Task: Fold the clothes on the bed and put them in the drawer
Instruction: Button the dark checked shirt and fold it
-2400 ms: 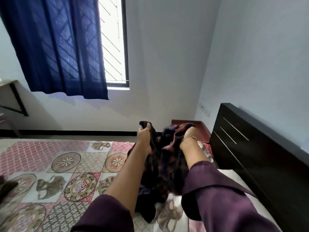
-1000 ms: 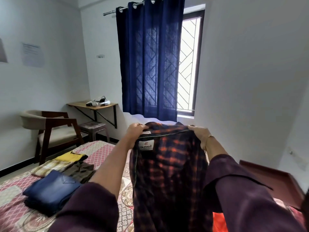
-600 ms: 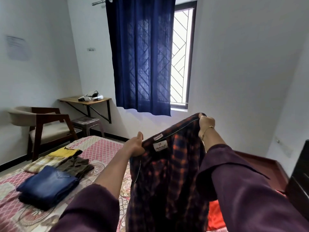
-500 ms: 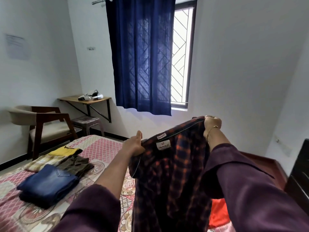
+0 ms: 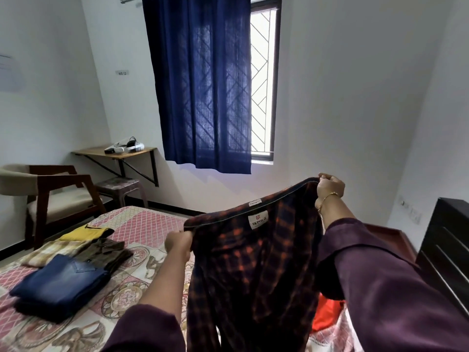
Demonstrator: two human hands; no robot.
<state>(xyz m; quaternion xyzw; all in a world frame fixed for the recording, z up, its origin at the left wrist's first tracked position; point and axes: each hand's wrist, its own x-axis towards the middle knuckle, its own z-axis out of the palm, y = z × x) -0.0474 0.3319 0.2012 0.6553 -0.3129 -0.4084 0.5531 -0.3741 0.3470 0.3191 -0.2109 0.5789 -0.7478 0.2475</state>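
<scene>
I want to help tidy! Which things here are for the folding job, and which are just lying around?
For the job:
plaid shirt, held up by left hand and right hand
jeans
yellow top
brown shirt
bed

Just lying about:
chair
headset
shelf
stool
curtain

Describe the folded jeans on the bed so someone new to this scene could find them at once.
Start at the bed with its pink patterned cover, and look to its left side, where several folded clothes lie together. The folded blue denim jeans are nearest the camera, in front of an olive-brown garment and a yellow one. They are the only blue item.
</scene>
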